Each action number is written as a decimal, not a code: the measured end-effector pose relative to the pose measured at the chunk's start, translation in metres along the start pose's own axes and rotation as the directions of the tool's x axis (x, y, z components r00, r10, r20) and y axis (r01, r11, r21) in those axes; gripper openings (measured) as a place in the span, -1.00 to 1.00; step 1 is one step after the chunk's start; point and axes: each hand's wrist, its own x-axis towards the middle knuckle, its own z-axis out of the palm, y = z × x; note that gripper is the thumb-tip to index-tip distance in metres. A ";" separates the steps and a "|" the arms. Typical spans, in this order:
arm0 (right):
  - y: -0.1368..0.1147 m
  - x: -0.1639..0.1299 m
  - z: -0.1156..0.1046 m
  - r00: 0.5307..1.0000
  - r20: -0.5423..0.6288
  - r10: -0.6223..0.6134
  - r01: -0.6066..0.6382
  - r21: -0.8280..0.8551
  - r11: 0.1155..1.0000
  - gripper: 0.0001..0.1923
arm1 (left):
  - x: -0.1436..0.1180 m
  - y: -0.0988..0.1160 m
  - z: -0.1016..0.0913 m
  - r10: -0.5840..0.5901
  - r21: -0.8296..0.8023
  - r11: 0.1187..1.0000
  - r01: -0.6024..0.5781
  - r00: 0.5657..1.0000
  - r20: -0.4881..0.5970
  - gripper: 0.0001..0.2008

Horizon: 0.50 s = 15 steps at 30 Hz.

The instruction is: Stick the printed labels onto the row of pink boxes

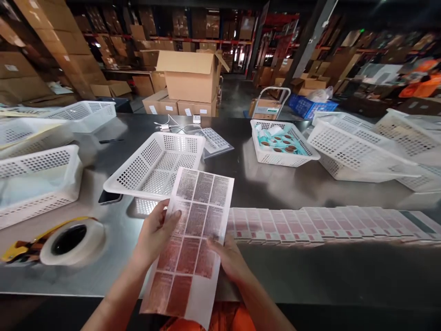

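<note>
Paper fills the grip: a label sheet, printed with rows of small dark text blocks, is held upright-tilted over the near edge of the steel table. The left hand grasps the sheet's left edge, thumb across the front and fingers behind; the right hand pinches its right edge lower down, thumb on the printed face. Orange cloth shows just below the sheet, between the forearms. Right of the right hand, starting just beside the sheet, a row of pink boxes lies overlapped along the table, running well out to the right. Left of the left hand sits a tape roll in a yellow dispenser, blurred. Just beyond the sheet's top edge stands an empty white basket, with a dark phone tucked at its near left corner. Further left are more white baskets, one lined with clear plastic. Beyond and to the right of the grip, a small basket holds teal packets with round brown items, and past it large baskets lie tipped against each other. Behind the middle basket lie another sheet, a white cable and a pen. Farthest off, cardboard cartons and warehouse racks stand beyond the table.
</note>
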 end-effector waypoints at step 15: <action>-0.022 0.023 0.017 0.800 -0.426 -0.423 0.388 -0.171 0.906 -0.77 | -0.019 -0.018 -0.039 -0.019 0.204 0.979 0.031 0.998 -0.060 -0.54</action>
